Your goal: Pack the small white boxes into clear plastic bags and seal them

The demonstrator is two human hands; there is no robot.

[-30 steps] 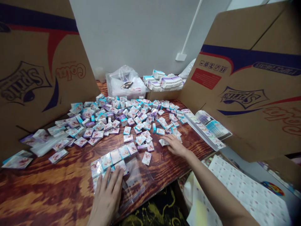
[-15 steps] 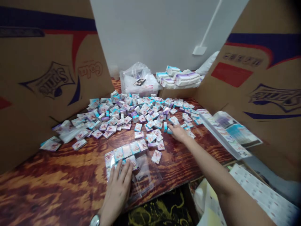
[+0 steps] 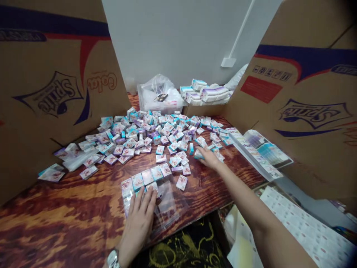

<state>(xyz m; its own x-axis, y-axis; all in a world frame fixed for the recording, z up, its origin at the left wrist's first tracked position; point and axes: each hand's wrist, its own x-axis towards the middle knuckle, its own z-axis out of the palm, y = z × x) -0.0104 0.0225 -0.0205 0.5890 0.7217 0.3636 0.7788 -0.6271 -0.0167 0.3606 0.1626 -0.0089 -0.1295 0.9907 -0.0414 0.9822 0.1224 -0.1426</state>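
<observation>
Several small white, teal and purple packets lie scattered in a wide heap (image 3: 150, 134) on the wooden table top (image 3: 55, 219). My right hand (image 3: 209, 158) reaches into the near edge of the heap, its fingers curled over one small packet (image 3: 198, 154). My left hand (image 3: 138, 217) rests flat, fingers apart, on a row of packets (image 3: 145, 178) at the mouth of a clear plastic bag (image 3: 167, 203). A wristwatch (image 3: 113, 258) sits on my left wrist.
Sprite cardboard panels (image 3: 55, 89) stand at the left and right (image 3: 301, 100) of the table. At the back are a clear bag (image 3: 158, 95) and stacked packs (image 3: 206, 91). A transparent sleeve of sheets (image 3: 259, 154) lies at the right; a printed sheet (image 3: 306, 230) sits below the table edge.
My right hand has slid farther up the table into the heap, with a packet under its fingers. My left hand stays on the bagged row. The view has swung slightly.
</observation>
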